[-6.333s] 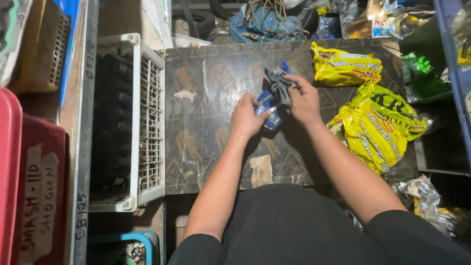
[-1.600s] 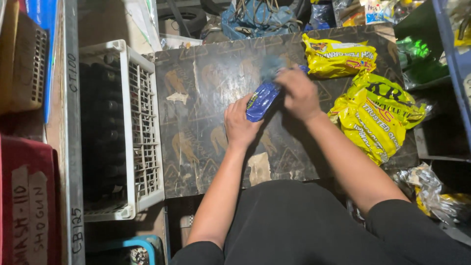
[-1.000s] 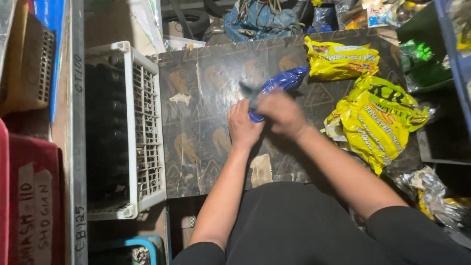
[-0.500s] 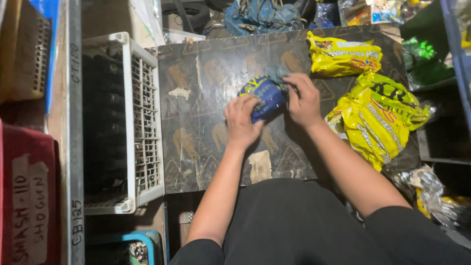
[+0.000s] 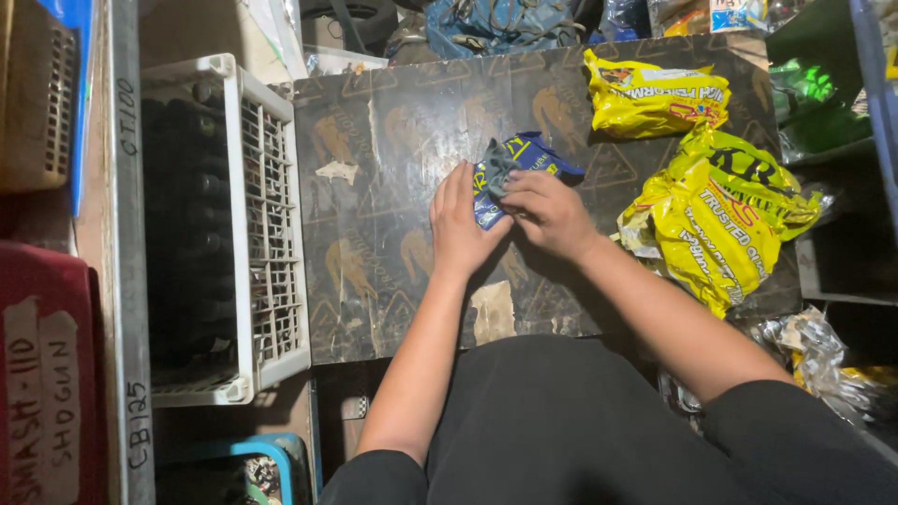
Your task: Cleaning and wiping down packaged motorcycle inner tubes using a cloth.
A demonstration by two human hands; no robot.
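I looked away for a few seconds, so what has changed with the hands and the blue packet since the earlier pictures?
The blue packet, earlier lifted between both hands, now lies pressed on the dark board. The left hand flattens beside it; the right hand keeps its grip on the grey piece. The yellow bags and white crate stayed put.

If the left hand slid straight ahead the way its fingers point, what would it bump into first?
The left hand points up the dark board, with the blue packet touching beside it. Straight ahead looks like bare board, then probably the blue bundle at the far edge; depth is unclear.
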